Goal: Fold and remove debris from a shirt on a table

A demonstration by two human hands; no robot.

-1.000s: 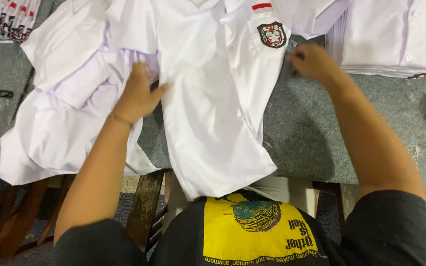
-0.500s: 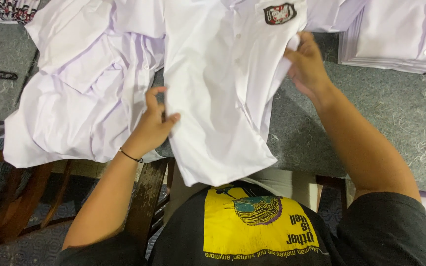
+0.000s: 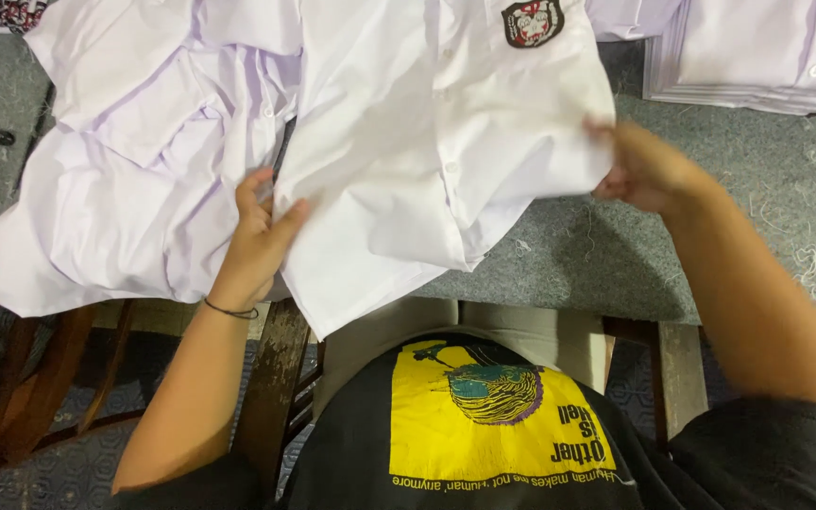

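Left hand: the left hand (image 3: 262,236) grips the near left edge of the white shirt (image 3: 427,161), fingers curled into the cloth and thumb laid on top; a thin dark band sits on the wrist.
Right hand: the right hand (image 3: 639,170) pinches the shirt's right edge, fingers closed tight on the fabric, with the cloth lifted a little there.
Shirt: it lies across the middle of the grey table (image 3: 710,255), button row running near to far, its near hem hanging over the table edge; a dark badge (image 3: 533,21) sits on the far chest.
Step in hand: by the look of it, folding or squaring up the shirt, both side edges held at once.
Next move calls for: I judge an even pull from both hands, so the front lies flat without creases.
Left of it: a loose heap of white shirts (image 3: 115,179), touching and partly under the held one.
Far right: a neat stack of folded shirts (image 3: 757,57), well apart.
Containers: none in view; everything rests straight on the table.
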